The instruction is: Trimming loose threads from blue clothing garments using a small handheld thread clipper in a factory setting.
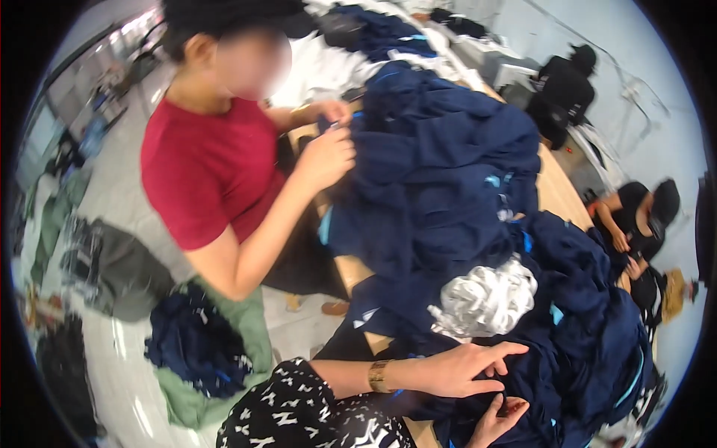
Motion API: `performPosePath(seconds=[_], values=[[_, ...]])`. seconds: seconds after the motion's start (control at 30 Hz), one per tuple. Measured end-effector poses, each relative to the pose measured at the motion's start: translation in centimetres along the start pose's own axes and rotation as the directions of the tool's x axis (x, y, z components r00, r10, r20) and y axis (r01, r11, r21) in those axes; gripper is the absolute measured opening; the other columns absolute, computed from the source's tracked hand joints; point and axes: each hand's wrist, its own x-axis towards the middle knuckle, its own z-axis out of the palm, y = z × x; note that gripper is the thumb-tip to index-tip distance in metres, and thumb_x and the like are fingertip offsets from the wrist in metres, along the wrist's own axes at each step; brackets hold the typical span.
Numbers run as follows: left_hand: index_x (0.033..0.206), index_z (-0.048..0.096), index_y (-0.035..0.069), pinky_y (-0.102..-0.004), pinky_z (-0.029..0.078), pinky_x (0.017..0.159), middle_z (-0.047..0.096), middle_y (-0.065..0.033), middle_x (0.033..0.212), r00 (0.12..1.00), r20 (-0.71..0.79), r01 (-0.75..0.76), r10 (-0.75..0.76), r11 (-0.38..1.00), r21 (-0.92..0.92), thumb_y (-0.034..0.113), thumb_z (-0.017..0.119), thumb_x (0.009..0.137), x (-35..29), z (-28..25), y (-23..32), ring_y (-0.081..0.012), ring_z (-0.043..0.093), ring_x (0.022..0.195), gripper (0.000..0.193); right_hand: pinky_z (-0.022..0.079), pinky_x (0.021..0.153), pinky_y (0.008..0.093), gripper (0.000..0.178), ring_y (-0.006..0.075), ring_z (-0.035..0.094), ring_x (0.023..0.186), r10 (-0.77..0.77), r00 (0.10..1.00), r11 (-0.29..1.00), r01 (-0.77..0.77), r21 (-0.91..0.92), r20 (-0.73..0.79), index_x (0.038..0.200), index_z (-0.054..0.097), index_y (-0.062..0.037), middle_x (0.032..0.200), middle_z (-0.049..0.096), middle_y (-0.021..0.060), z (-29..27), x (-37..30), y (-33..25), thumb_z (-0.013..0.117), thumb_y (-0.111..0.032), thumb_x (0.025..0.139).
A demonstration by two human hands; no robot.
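My left hand (pixel 473 369), with a gold bracelet on its wrist, reaches over the dark blue cloth (pixel 567 366). Its index finger points outward and the thumb lies apart from it. Just below, my right hand (pixel 499 424) comes in from the lower edge, fingers curled, with a bit of dark blue cloth seemingly between thumb and fingers. A bundle of white strips (pixel 489 299) rests on the cloth beyond my left hand. Across the pile a person in a red shirt (pixel 209 164) holds something small in both hands (pixel 332 145).
Dark blue garments (pixel 448 164) are heaped over a wooden table (pixel 564 190). White cloth (pixel 317 71) lies at the far end. On the floor to the left, dark blue scraps (pixel 198 340) sit on green cloth (pixel 254 328). Two people in black (pixel 567 82) work along the right wall.
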Motion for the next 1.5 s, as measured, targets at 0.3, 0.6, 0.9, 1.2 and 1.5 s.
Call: performPosePath(seconds=[0.3, 0.6, 0.9, 1.2, 1.5], values=[[0.141, 0.012, 0.005, -0.0323, 0.049, 0.065, 0.060, -0.0155, 0.096, 0.884, -0.466, -0.096, 0.036, 0.990, -0.104, 0.006, 0.063, 0.082, -4.2, -2.6, 0.8, -0.0222, 0.062, 0.072, 0.078, 0.041, 0.068, 0.0301, 0.026, 0.0175, 0.042, 0.070, -0.182, 0.980, 0.981, 0.187, -0.050, 0.084, 0.089, 0.045, -0.0005, 0.076, 0.043, 0.0055, 2.0, 2.5, -0.6, 0.069, -0.006, 0.081], [0.145, 0.002, 0.013, -0.0328, 0.041, 0.072, 0.041, -0.0104, 0.127, -0.430, -0.648, -0.373, 0.628, 0.530, 0.761, 0.014, 0.053, 0.084, -12.5, -10.7, 10.3, -0.0176, 0.049, 0.091, 0.079, 0.042, 0.069, 0.0311, 0.031, 0.0184, 0.045, 0.070, -0.265, 0.959, 0.963, 0.258, 0.078, 0.101, 0.095, 0.044, 0.0025, 0.075, 0.047, 0.0081, 5.0, 3.2, -1.4, 0.069, -0.009, 0.081], [0.103, 0.050, -0.003, -0.0244, 0.044, 0.072, 0.057, -0.0084, 0.093, 0.338, -0.900, -0.489, 0.276, 0.868, 0.082, 0.001, 0.058, 0.083, -8.8, -7.0, 4.9, -0.0106, 0.053, 0.080, 0.021, 0.038, 0.064, 0.0284, 0.028, 0.0164, 0.043, 0.068, -0.216, 0.970, 0.976, 0.211, -0.054, -0.115, 0.090, 0.042, -0.0037, 0.075, 0.043, 0.0047, 2.4, 1.6, -2.0, 0.068, -0.008, 0.081], [0.126, 0.042, 0.003, -0.0377, 0.036, 0.091, 0.046, -0.0136, 0.112, 0.952, -0.155, -0.192, 0.263, 0.911, 0.365, 0.012, 0.069, 0.074, -3.7, 5.3, -4.0, -0.0286, 0.046, 0.106, 0.060, 0.035, 0.072, 0.0267, 0.026, 0.0182, 0.044, 0.070, -0.398, 0.896, 0.911, 0.361, -0.198, -0.196, 0.092, 0.042, -0.0034, 0.077, 0.044, 0.0046, -1.3, -1.2, -5.0, 0.066, -0.010, 0.084], [0.084, 0.051, 0.006, -0.0351, 0.036, 0.080, 0.053, -0.0103, 0.084, 0.954, -0.192, -0.017, 0.228, 0.685, 0.728, 0.000, 0.061, 0.062, -3.0, 2.7, -7.7, -0.0242, 0.053, 0.088, 0.025, 0.037, 0.066, 0.0263, 0.023, 0.0173, 0.043, 0.068, -0.301, 0.758, 0.952, 0.274, -0.135, -0.579, 0.085, 0.042, -0.0028, 0.075, 0.042, 0.0040, -4.7, -1.6, -6.5, 0.065, -0.002, 0.082]])
